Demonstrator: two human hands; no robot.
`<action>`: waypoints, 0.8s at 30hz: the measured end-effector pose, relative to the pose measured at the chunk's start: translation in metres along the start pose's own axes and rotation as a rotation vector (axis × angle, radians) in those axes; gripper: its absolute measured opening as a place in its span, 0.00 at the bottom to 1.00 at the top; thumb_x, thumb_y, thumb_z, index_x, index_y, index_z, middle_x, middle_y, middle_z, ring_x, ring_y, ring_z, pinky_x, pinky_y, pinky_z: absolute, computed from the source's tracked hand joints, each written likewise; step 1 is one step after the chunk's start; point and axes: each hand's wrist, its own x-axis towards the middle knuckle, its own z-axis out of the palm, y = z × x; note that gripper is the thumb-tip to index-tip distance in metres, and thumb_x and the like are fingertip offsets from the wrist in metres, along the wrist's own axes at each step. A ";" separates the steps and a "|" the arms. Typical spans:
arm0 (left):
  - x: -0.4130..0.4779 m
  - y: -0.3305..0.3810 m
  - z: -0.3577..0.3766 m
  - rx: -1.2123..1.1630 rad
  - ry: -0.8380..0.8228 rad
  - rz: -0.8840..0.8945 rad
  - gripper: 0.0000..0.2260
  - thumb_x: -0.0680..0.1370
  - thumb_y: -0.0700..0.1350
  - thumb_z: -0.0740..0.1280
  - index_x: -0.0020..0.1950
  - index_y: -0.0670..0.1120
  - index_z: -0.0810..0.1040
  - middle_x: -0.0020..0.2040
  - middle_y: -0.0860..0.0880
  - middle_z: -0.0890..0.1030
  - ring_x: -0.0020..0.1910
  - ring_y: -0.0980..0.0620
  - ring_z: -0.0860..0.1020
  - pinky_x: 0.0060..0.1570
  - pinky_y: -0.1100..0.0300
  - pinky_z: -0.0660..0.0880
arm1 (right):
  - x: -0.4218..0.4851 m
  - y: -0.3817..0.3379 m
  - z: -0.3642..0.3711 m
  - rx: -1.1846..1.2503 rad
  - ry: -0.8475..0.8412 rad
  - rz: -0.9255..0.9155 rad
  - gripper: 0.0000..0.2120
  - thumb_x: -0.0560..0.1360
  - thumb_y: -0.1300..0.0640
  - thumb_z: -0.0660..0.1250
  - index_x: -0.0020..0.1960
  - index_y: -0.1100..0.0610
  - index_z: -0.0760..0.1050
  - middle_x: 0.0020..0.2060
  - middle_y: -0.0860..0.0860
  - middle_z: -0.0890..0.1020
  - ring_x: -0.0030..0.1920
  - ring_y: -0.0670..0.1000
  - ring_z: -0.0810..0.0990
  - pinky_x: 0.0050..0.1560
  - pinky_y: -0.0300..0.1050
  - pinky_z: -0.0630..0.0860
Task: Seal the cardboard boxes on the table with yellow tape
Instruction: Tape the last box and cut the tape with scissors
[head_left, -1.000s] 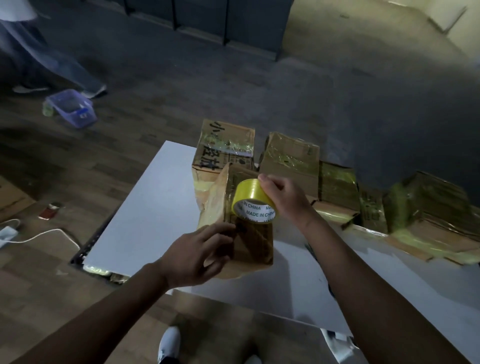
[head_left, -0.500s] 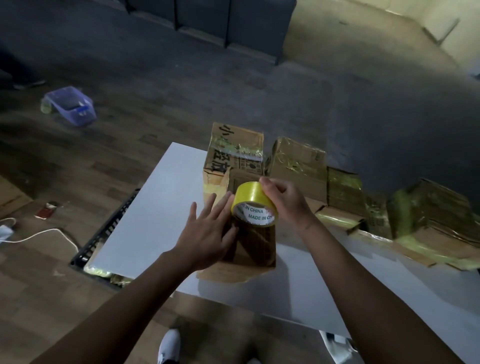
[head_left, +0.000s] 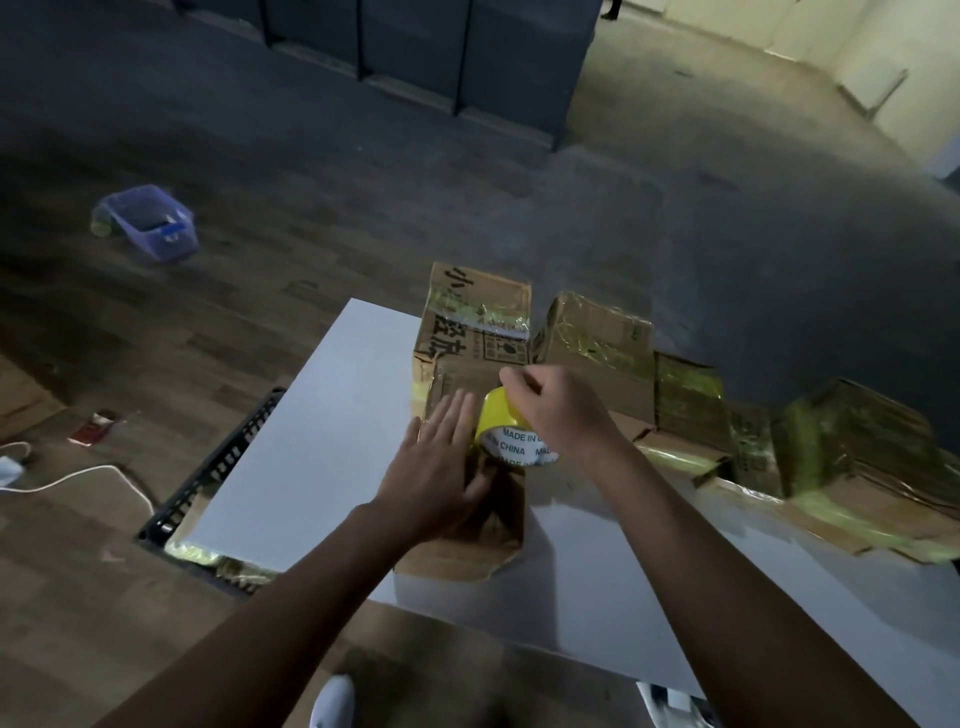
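Beneath the left hand (head_left: 439, 467) lies a worn brown cardboard box (head_left: 467, 545), on the near part of the flat white table (head_left: 322, 441); the palm is flat, the fingers straight and slightly spread, pressing the box's top face down. Just right of those fingers, touching the box, stands the round roll of yellow tape (head_left: 491, 423), its white printed core turned towards the camera; the right hand (head_left: 558, 410) grasps it from above, fingers curled over the rim. Beyond both hands sits a brown cardboard box with black printed characters (head_left: 475, 322), a strip of yellow tape across its top. Further off to the right of the right hand runs a row of cardboard boxes wrapped in yellow tape (head_left: 685, 395), so much of the work looks done.

Judging from this, the step in hand is laying a strip along the box under the palm; whether the free end is already stuck down I cannot tell, since the hands hide it. The next move calls for drawing the roll along the seam under steady tension while the flat hand holds the flaps shut and smooths the strip behind it; after that, a clean tear.
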 end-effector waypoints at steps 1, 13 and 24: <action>0.000 -0.001 0.005 0.005 0.003 0.002 0.40 0.72 0.65 0.41 0.79 0.45 0.39 0.80 0.47 0.43 0.78 0.50 0.42 0.76 0.48 0.48 | -0.002 0.002 0.000 0.043 0.000 0.007 0.24 0.79 0.45 0.60 0.32 0.61 0.71 0.25 0.54 0.70 0.26 0.52 0.67 0.30 0.45 0.61; 0.005 0.011 -0.006 0.214 -0.131 -0.073 0.42 0.72 0.68 0.33 0.79 0.43 0.41 0.79 0.43 0.41 0.78 0.45 0.39 0.73 0.38 0.42 | -0.014 0.036 -0.018 0.001 0.048 0.110 0.24 0.79 0.48 0.61 0.28 0.58 0.67 0.23 0.52 0.67 0.26 0.50 0.65 0.30 0.44 0.59; 0.006 0.047 0.006 0.195 -0.096 -0.146 0.45 0.74 0.70 0.52 0.78 0.45 0.36 0.79 0.44 0.40 0.77 0.37 0.39 0.68 0.28 0.44 | -0.025 0.044 -0.023 0.182 0.045 0.054 0.20 0.80 0.51 0.62 0.30 0.54 0.69 0.24 0.47 0.69 0.26 0.44 0.66 0.27 0.37 0.60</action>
